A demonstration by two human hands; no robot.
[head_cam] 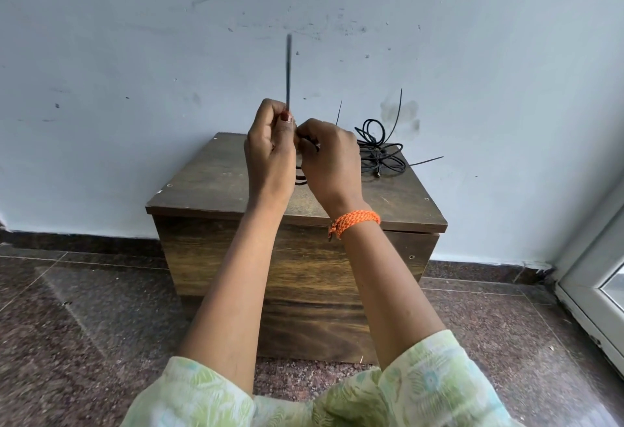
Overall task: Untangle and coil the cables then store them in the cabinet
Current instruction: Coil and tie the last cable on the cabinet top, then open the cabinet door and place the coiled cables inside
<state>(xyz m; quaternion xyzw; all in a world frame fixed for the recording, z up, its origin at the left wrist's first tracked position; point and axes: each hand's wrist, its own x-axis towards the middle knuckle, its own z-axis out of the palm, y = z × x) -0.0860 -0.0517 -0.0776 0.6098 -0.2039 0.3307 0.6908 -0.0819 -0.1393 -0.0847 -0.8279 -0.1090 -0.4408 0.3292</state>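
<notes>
Two hands meet above the cabinet [209, 183]: the right hand [329, 159] grips the coiled cable [301, 179], the left hand [268, 149] pinches a tie strap [289, 71] pointing straight up (blurred).

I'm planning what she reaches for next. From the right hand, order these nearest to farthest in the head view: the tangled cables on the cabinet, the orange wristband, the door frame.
1. Orange wristband: on the right hand's own wrist.
2. Tangled cables: just right of it, on the cabinet top.
3. Door frame: far right edge.
</notes>
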